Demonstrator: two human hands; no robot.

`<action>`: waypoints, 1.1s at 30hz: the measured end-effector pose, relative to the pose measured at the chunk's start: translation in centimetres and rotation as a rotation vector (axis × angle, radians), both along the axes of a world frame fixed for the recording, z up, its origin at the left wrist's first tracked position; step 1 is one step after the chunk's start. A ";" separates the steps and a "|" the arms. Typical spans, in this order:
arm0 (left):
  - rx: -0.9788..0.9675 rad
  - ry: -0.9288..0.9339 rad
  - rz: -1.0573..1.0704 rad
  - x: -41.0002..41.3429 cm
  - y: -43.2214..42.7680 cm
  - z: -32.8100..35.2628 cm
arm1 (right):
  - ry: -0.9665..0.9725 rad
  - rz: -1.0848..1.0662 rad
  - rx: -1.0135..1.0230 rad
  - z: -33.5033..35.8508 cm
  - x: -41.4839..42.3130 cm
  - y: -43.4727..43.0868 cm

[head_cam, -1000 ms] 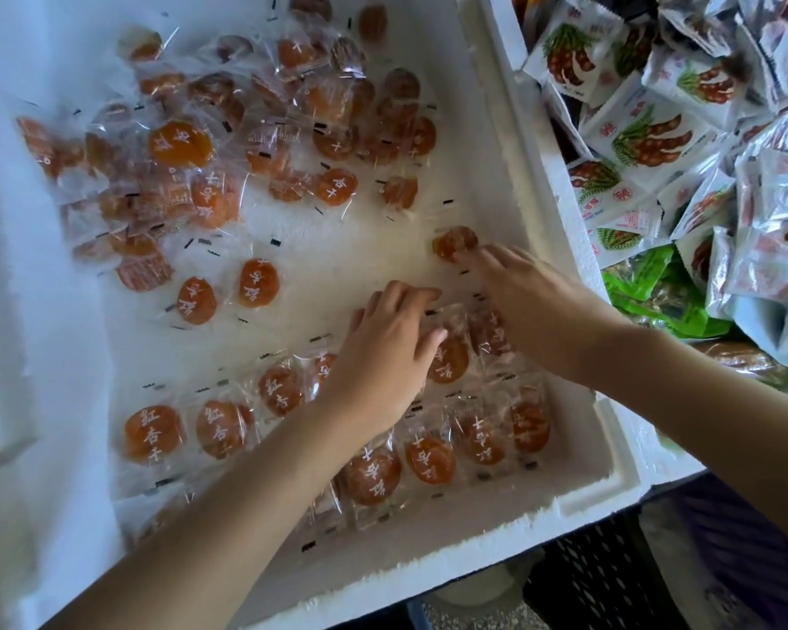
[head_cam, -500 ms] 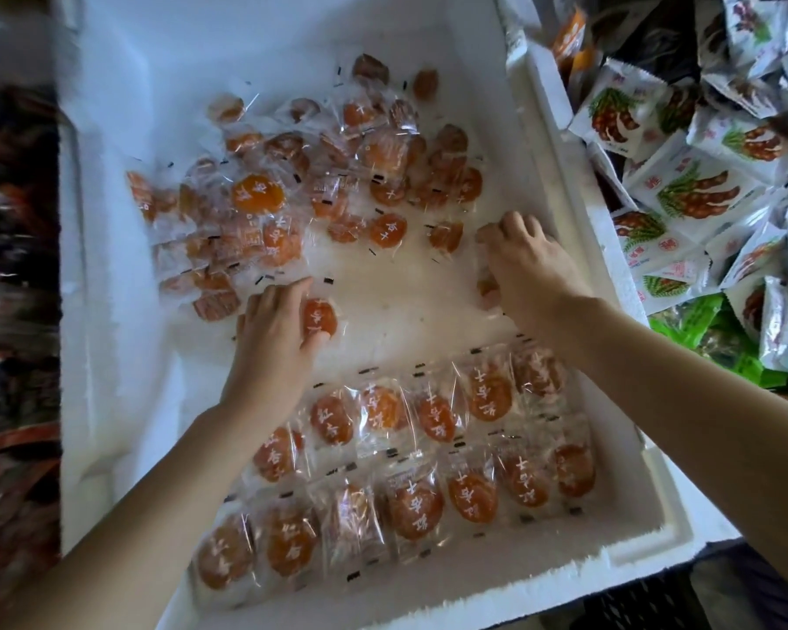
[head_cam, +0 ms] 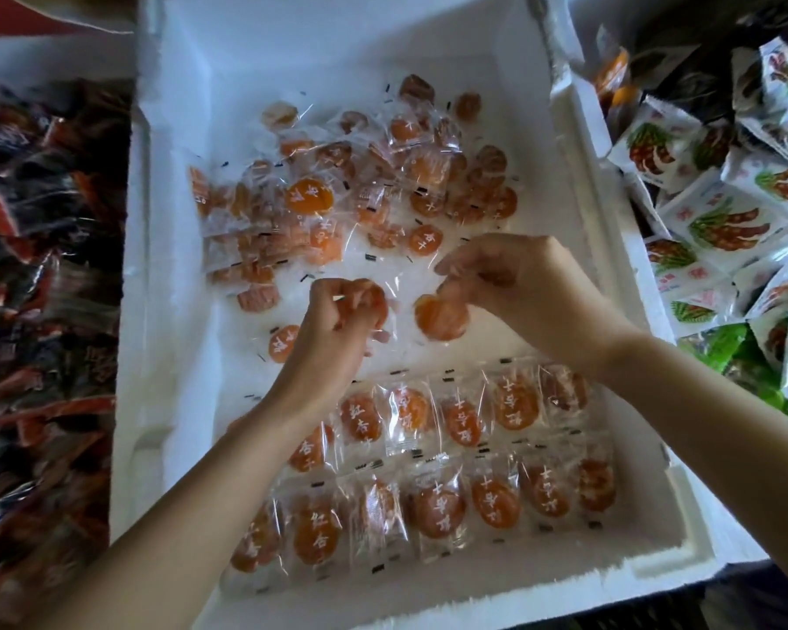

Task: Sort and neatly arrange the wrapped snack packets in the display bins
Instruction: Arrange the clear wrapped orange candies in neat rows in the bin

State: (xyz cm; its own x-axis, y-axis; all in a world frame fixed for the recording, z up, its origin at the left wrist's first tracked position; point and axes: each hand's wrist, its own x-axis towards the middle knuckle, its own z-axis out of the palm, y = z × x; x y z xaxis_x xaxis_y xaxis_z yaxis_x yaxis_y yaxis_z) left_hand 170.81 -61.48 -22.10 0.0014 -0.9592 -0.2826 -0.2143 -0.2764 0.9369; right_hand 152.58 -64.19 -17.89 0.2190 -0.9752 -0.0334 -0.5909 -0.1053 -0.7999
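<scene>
Apricot packets (head_cam: 442, 511) fill foam bin (head_cam: 337, 43); left fingers (head_cam: 335, 309), right fingers (head_cam: 474, 261) each pinch one.

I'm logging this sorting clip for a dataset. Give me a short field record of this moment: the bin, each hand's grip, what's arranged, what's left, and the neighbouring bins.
bin: white foam bin
left hand: grips one orange packet
right hand: pinches a second packet
arranged: two neat rows along the near wall
unsorted: loose pile at the far end
neighbours: white printed packets to the right, dark packets to the left
</scene>
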 end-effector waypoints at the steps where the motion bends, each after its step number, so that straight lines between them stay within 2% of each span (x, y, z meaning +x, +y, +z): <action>1: 0.043 0.115 0.015 0.0 0.2 0.2 | -0.040 0.046 0.033 0.1 0.9 0.4; 2: 0.070 0.222 0.003 0.0 0.5 0.5 | -0.057 0.075 0.043 0.0 1.7 0.7; 4: 0.090 0.305 -0.075 0.2 0.9 0.6 | -0.074 0.091 0.035 -0.5 3.1 1.1; 7: 0.092 0.220 -0.151 1.0 2.0 0.6 | -0.093 0.054 0.010 -1.2 4.5 1.3; 10: 0.056 0.119 -0.139 2.3 2.8 0.7 | -0.084 -0.053 -0.079 -1.9 4.4 0.2; 13: 0.043 0.084 -0.095 3.2 2.7 0.7 | 0.187 -0.152 -0.170 -3.9 2.1 -2.5; 16: 0.056 0.058 -0.072 3.4 2.5 0.5 | 0.506 -0.118 -0.020 -6.4 -0.3 -4.3; 19: 0.059 0.047 -0.064 3.3 2.0 0.3 | 0.620 -0.101 -0.084 -7.9 -0.9 -4.7; 22: 0.082 0.048 -0.035 3.2 1.8 0.1 | 0.594 -0.159 -0.229 -7.8 -0.9 -5.0; 29: 0.131 0.046 0.105 3.0 1.6 -0.6 | 0.580 -0.183 -0.406 -4.7 -0.7 -3.1; 31: 0.137 0.031 0.117 2.9 1.6 -0.8 | 0.421 -0.157 -0.391 -3.3 0.2 -1.5; 33: 0.143 -0.008 0.119 2.6 1.5 -0.7 | 0.177 -0.103 -0.263 -2.1 1.4 -0.1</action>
